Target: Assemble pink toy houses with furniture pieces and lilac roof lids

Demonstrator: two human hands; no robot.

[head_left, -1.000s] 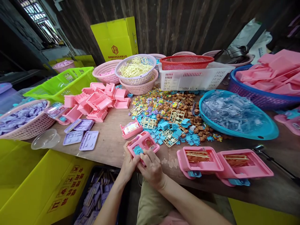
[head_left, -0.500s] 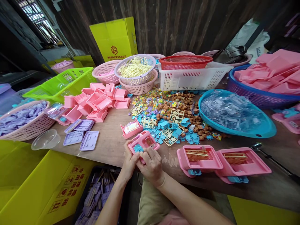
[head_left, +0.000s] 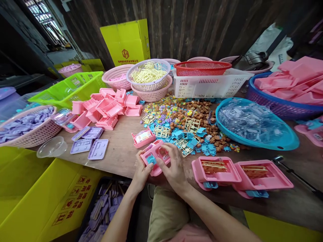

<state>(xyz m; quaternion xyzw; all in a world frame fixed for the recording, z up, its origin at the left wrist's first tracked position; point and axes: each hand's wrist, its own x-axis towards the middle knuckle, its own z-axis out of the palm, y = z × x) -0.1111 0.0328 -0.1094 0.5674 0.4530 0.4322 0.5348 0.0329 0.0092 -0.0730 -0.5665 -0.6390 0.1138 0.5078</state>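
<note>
Between both hands, at the table's front edge, is a pink plastic toy case (head_left: 156,170) with a blue piece (head_left: 151,159) in it and brown bits in its other hollow. My left hand (head_left: 140,171) grips the case's left side, its thumb close to the blue piece. At the right side, my right hand (head_left: 174,164) holds the case between thumb and curved fingers. Just behind lies a small pink tray (head_left: 143,137) with a pale packet inside. Two bigger pink cases (head_left: 217,170) with brown and cream parts sit to the right.
Loose blue, brown and yellow pieces (head_left: 186,124) are heaped mid-table. Pink boxes (head_left: 106,109) and purple trays (head_left: 98,149) lie left. Around stand a blue basin (head_left: 287,141) of clear parts, a white basket (head_left: 212,85) and a yellow carton (head_left: 83,198). A black-handled tool (head_left: 297,173) lies right.
My right hand has moved slightly right, from the blue piece to the case's right side, and its fingers have opened wider. My left hand keeps its hold.
</note>
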